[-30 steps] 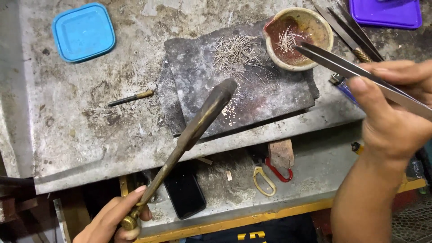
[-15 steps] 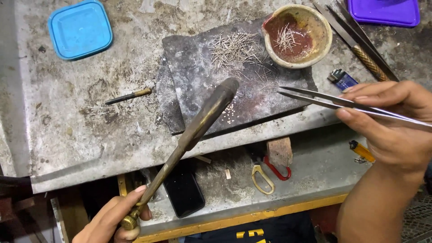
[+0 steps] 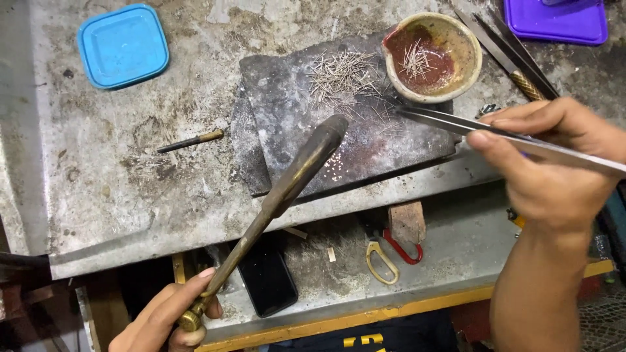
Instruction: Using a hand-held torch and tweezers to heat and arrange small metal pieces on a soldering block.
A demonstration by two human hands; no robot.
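My left hand [image 3: 166, 319] grips the brass base of a long torch [image 3: 280, 195] whose dark nozzle hangs over a charred soldering slab [image 3: 287, 111]. My right hand [image 3: 554, 166] holds long steel tweezers [image 3: 443, 120], their tips resting at the slab's right part beside a heap of thin wire pieces [image 3: 342, 75]. Tiny bright beads [image 3: 336, 166] lie in a cluster on the slab below the nozzle. A small clay bowl [image 3: 469, 49] with red residue and more wire bits stands at the slab's far right corner.
A blue square lid [image 3: 124, 45] lies at the back left, a purple lid [image 3: 557, 23] at the back right. Metal files [image 3: 515, 55] lean beside the bowl. A small brass-tipped rod [image 3: 189, 140] lies left of the slab. Below the bench edge sit a black phone [image 3: 267, 280], red and yellow clips [image 3: 391, 251], a wood block [image 3: 407, 221].
My right hand has swung the tweezers from above the clay bowl down and left onto the slab near the wire heap. The torch stays almost still.
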